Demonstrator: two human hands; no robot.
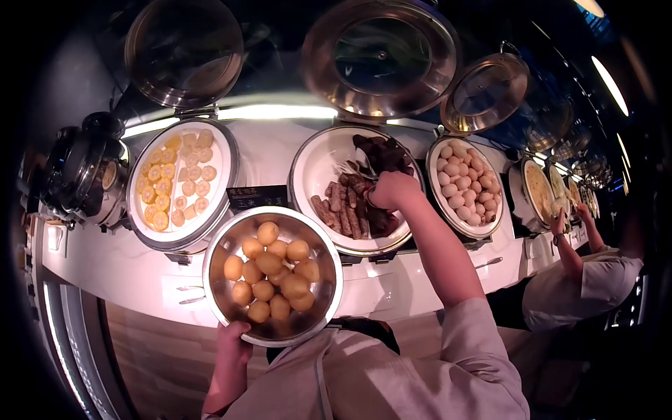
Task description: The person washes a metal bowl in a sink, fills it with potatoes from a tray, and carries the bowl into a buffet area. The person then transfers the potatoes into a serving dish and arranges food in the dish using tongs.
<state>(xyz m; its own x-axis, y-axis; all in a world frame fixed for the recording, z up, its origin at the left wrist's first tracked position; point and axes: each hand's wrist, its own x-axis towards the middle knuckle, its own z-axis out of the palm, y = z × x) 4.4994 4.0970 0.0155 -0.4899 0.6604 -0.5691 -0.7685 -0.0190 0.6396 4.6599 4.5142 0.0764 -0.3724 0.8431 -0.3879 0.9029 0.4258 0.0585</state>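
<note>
My left hand [236, 341] grips the lower left rim of a steel bowl [327, 241] that holds several round yellow-brown potatoes [269, 263]. The bowl is held in front of the counter, near my body. My right hand [393, 190] reaches into the round white dish [306, 161] in the middle, with its fingers closed around metal tongs [364, 162]. Under and beside that hand lie brown stick-shaped pieces [344, 203], with dark purple pieces [383, 152] behind them. The tips of the tongs are hard to make out.
To the left, a divided dish [233, 178] holds corn pieces [162, 187]. Eggs [465, 182] fill a dish on the right. Open lids [381, 56] stand behind the dishes. A small black sign [257, 197] stands between two dishes. A co-worker [581, 280] reaches over dishes at far right.
</note>
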